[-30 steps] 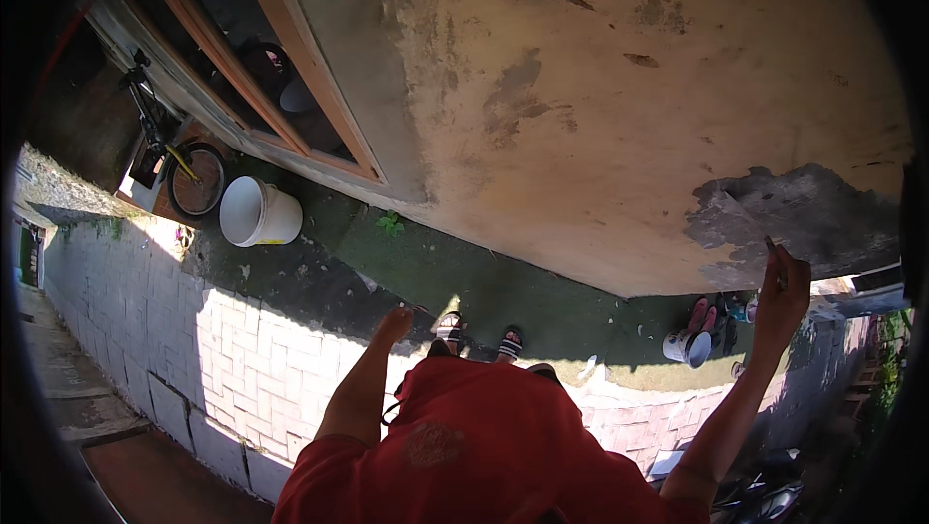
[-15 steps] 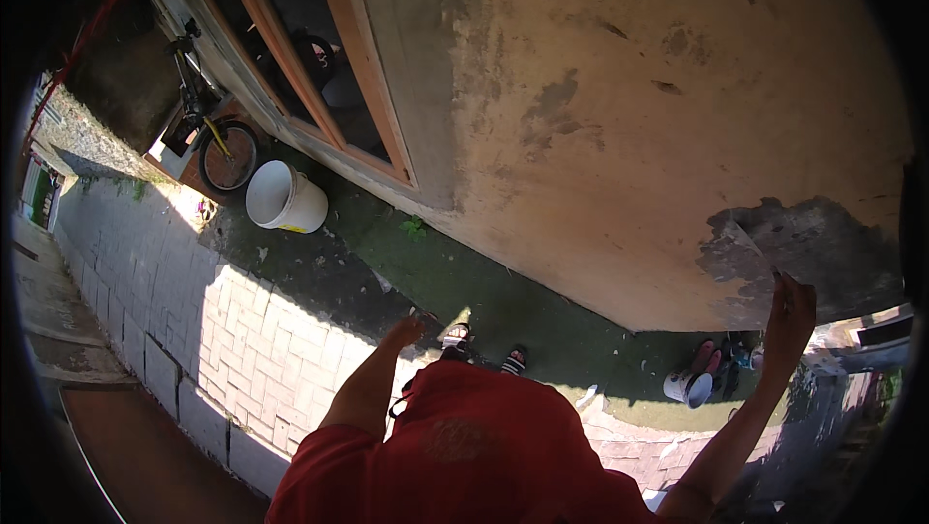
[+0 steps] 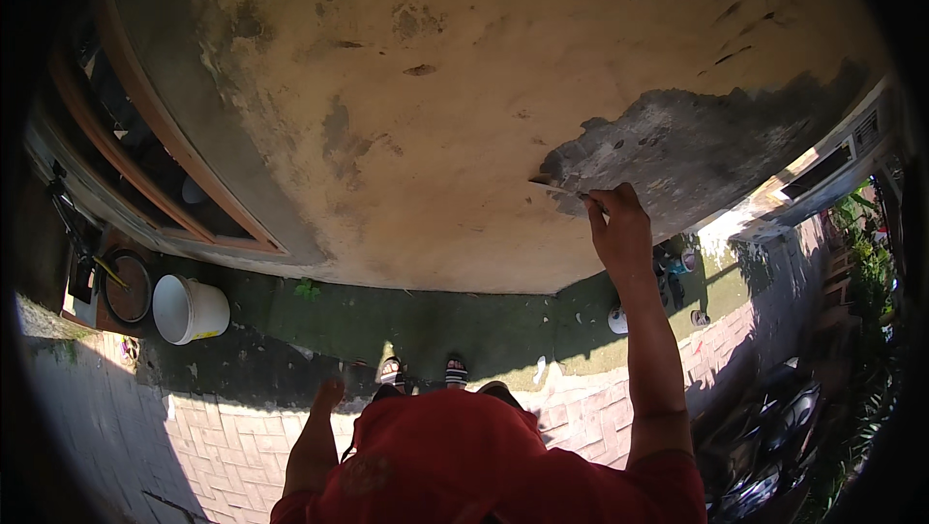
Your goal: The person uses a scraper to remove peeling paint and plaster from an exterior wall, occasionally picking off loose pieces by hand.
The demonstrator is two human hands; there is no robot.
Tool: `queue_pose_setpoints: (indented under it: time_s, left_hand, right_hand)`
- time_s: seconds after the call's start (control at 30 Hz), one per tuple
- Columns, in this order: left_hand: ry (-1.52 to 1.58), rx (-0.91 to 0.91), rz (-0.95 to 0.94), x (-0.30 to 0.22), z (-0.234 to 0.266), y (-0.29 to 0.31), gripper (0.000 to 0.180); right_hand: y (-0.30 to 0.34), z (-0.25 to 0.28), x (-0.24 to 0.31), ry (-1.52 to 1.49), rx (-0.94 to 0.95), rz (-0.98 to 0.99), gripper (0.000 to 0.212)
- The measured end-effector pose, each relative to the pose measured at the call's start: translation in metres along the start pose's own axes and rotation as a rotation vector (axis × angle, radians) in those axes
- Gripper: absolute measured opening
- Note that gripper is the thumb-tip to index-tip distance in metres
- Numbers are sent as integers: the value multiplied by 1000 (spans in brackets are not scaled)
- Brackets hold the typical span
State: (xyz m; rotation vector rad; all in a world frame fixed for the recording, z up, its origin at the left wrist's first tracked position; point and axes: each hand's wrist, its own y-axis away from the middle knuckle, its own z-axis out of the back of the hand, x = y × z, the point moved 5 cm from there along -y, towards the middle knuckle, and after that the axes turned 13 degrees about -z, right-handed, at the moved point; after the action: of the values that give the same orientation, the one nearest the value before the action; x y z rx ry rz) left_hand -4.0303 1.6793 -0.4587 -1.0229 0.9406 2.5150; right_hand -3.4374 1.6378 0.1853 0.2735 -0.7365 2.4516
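Right grip holds blade at grey patch's edge, open wall leftward.

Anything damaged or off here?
Yes, the wall: a large, ragged grey patch breaks up its tan coat, which looks worn or stripped away there. The tool in the right hand is at the patch's left edge.

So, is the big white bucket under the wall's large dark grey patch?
No, the big white bucket stands at the left near the bicycle, while the dark grey patch is on the right.
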Motion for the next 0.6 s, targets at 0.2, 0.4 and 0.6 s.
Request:
queue_pose_setpoints:
  time_s: [0.2,0.4,0.6]
  left_hand:
    - [178,2,101,-23,1,-7,44]
    - [156,-11,159,-34,-5,-15,44]
    - [135,55,82,-37,-12,-11,46]
  right_hand:
    - [-1,16,4,-85,-87,5,10]
    - [8,21,-10,-108,-51,-95,17]
    - [48,24,-82,-643,-193,-413,37]
